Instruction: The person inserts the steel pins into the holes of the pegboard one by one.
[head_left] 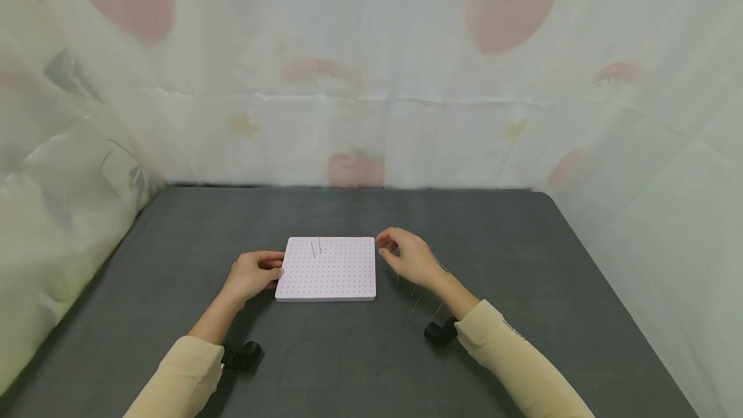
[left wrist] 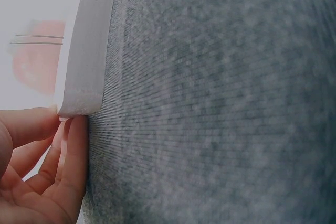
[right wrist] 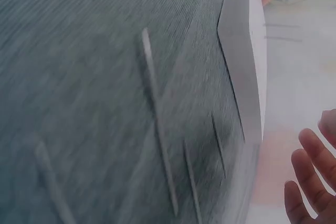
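Pinching a probably light, stiff board [head_left: 333, 279], best gripped at edges, in left hand [head_left: 248, 277], with right hand [head_left: 409, 258] loosely parted, empty.

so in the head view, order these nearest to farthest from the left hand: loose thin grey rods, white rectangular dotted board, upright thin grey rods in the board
1. White rectangular dotted board: touching the left hand, on its right.
2. Upright thin grey rods: in the board's far half.
3. Loose thin grey rods: right of the board.
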Motion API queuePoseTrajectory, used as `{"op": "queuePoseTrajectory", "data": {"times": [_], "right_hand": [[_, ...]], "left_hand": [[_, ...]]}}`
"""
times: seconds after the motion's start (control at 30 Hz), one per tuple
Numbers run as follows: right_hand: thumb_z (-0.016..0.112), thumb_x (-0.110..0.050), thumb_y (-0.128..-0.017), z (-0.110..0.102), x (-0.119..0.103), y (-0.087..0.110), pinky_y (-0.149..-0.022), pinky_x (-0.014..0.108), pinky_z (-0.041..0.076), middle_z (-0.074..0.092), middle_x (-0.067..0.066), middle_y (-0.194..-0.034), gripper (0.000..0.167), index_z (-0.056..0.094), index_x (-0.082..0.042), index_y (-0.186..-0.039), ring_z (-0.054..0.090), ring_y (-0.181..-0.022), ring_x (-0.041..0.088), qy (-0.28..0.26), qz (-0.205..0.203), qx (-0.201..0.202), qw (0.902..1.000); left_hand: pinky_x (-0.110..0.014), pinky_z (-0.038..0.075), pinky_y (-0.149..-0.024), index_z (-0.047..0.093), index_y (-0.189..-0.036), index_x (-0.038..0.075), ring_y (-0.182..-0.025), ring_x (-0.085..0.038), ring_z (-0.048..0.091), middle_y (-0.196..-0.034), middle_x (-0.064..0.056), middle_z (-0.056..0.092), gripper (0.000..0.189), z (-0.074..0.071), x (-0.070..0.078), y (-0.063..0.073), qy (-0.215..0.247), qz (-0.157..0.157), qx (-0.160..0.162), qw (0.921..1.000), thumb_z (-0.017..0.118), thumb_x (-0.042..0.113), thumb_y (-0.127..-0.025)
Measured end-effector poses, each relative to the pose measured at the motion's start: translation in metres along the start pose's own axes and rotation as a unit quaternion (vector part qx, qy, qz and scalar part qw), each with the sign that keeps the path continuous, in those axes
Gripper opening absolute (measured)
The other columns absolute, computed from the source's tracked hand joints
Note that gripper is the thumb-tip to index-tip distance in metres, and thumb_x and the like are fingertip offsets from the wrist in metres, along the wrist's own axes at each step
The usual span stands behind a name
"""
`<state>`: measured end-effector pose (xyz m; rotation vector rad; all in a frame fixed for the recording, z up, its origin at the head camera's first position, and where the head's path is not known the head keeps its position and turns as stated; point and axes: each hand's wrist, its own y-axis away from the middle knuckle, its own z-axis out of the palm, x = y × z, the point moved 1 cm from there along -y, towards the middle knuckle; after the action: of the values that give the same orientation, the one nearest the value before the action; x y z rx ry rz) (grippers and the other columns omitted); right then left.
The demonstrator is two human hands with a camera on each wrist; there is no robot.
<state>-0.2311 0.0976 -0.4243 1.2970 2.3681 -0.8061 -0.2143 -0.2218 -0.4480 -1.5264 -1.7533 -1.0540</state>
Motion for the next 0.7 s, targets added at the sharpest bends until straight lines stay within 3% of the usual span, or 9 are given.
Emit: {"op": "queuePoseTrajectory", "data": {"times": [0.7], "right_hand": [[0.063,-0.013,-0.087,-0.041,0.059,0.039,-0.066,0.031,0.05,0.062,0.001,-0.09,0.021,0.064,-0.006,-0.107,0.059,-0.08,0.015,0.019,0.047,0.062,0.9968]], "left_hand": [[-0.031,0.057,-0.066,0.057,-0.123,0.001,-0.081,-0.016,0.064,-0.105,-0.016,0.06,0.039,0.002,-0.001,-0.001,-0.005,-0.002,-0.001,1.0,0.061,0.005,-0.085]]}}
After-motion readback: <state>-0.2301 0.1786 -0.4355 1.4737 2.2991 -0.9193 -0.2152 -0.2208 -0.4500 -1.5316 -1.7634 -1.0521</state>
